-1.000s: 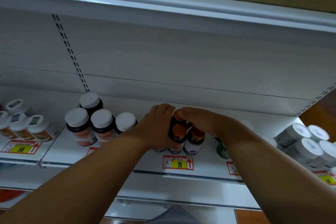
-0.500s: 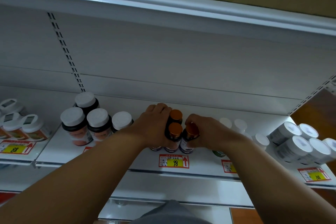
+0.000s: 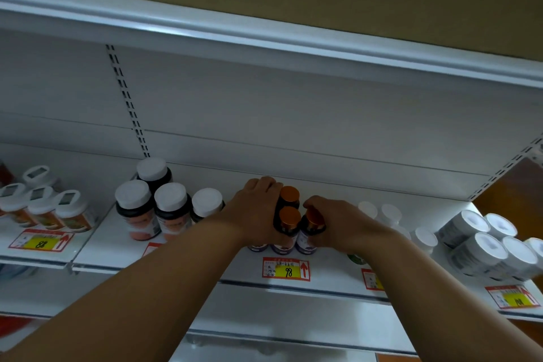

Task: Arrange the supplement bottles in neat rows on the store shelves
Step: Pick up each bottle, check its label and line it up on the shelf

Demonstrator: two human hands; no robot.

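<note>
Head view, looking up at a white store shelf (image 3: 323,279). Two bare forearms reach in from below. The left hand (image 3: 252,214) lies against the left side of a small cluster of orange-capped bottles (image 3: 289,217), its fingers curled round them and hiding at least one bottle, of which only the base shows. The right hand (image 3: 338,226) wraps the right-hand bottle (image 3: 311,229), its fingers clenched round the cap and neck. The labels are dark and too blurred to read.

The bottles stand near the shelf's front edge, just above a red and yellow price tag (image 3: 286,269). Their long axes run upright; the right-hand one tilts slightly left toward its neighbours.

Bare shelf lies behind the cluster, up to the back panel. White-capped dark bottles (image 3: 152,209) stand to the left, apart from the hand. White-lidded bottles (image 3: 382,211) sit partly hidden behind the right wrist. Grey-white tubs (image 3: 482,241) are cut off at the right edge.
</note>
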